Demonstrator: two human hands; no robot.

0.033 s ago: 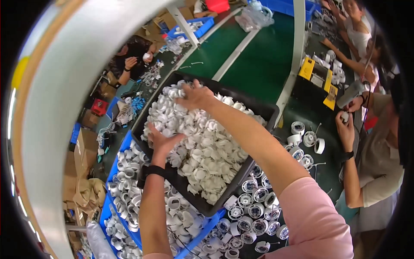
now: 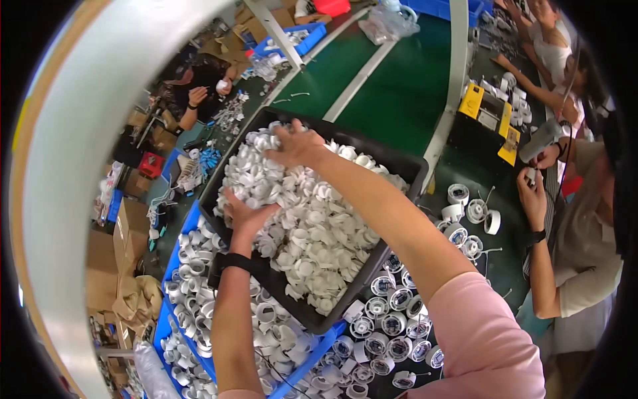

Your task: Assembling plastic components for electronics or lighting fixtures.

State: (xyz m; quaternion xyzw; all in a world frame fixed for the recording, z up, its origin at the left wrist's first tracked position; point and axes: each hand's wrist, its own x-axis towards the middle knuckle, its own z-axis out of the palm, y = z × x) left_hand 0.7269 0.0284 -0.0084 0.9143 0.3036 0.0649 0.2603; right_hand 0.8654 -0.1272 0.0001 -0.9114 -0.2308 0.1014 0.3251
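Tray: centre, small parts inside
Bin: before the tray, leftward, cups inside
Housings: right of the bin
Posts: 2, behind the tray

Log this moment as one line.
left hand: spread on small white plastic pieces | right hand: spread on same pieces | black rectangular plastic bin: holds pieces

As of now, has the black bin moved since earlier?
No, not visibly: the black bin still meets the pale strip on the green surface at about the same spot.
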